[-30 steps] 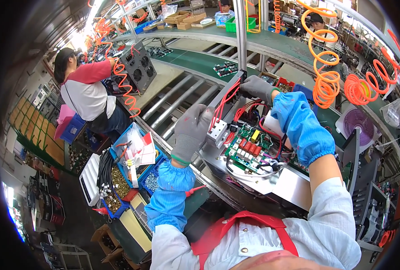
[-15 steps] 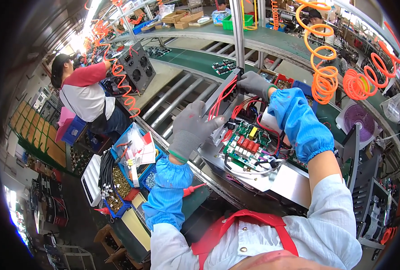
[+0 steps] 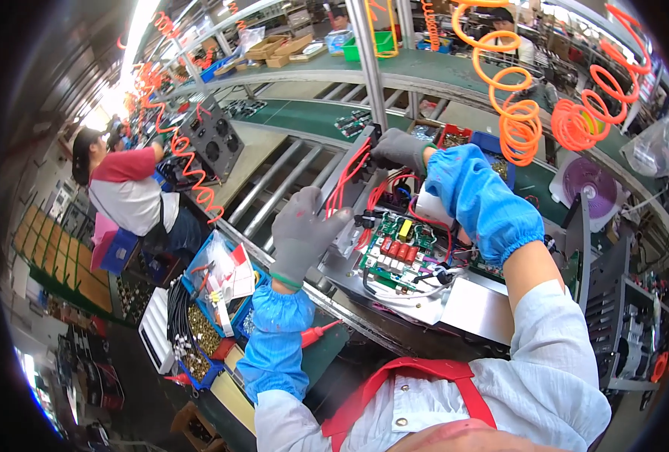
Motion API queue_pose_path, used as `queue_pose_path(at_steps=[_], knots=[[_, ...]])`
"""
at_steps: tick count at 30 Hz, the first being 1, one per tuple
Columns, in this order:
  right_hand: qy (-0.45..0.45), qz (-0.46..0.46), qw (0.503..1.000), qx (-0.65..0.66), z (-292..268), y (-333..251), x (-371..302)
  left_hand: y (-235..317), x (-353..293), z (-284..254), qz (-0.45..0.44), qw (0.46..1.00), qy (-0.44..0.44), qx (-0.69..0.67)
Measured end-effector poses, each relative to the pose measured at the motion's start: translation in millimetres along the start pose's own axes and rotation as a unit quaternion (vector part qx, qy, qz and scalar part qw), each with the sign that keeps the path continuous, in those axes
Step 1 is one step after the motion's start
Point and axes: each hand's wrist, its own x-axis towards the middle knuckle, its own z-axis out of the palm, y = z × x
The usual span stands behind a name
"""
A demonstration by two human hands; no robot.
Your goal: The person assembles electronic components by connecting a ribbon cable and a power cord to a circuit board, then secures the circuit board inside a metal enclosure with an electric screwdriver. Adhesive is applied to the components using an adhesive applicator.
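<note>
While both gloved hands grip chassis (image 3: 470, 305) | blue bin (image 3: 203, 354): brass screws

Grey glove on the left hand (image 3: 303, 233), grey on the right hand (image 3: 399, 148) too, both above bright blue sleeve covers (image 3: 487, 202). Between them, red wires (image 3: 343, 184) and a green circuit board (image 3: 396, 252) with red and yellow parts. Beyond the right hand, orange coiled hoses (image 3: 517, 113). Left of the left hand, a blue bin (image 3: 253, 290).
</note>
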Motion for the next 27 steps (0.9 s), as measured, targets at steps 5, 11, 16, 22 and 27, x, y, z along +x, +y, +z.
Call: queue_pose_path(at_steps=[5,11,16,22,27], knots=[[-0.020,0.249,0.957,0.149,-2,-32,6,-6,-4,-1,-0.016,1.000,0.002,0.001],[0.070,0.274,0.959,-0.017,-10,-51,1,-3,-2,0,-0.012,1.000,0.008,0.007],[0.014,0.325,0.920,0.218,-4,-27,7,-7,0,1,-0.024,1.000,-0.006,0.002],[0.001,0.257,0.951,0.174,-6,-34,4,-5,-2,1,-0.038,0.999,-0.012,0.007],[0.065,0.341,0.907,0.237,-5,-31,4,-3,-1,-1,-0.032,0.999,-0.005,0.005]])
